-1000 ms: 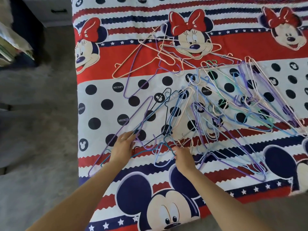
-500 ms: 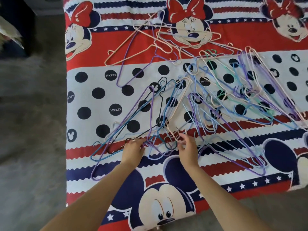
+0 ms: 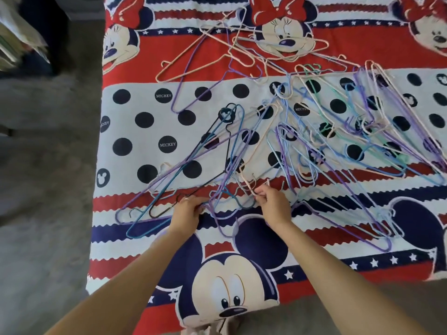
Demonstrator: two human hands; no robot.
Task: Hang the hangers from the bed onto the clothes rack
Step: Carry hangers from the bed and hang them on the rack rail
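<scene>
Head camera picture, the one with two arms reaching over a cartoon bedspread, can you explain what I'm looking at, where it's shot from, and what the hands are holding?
There is no machine here. A person wears a wide-angle camera on the head, so you look forward and down along their own bare arms. The surface is a bed covered by a red, white and navy cartoon-mouse spread. On it lies a tangled pile of thin wire hangers in purple, blue, peach, green and black. The left hand grips a bunch of hanger hooks near the bed's front edge. The right hand pinches the hook of a peach hanger beside it. No clothes rack is in view.
</scene>
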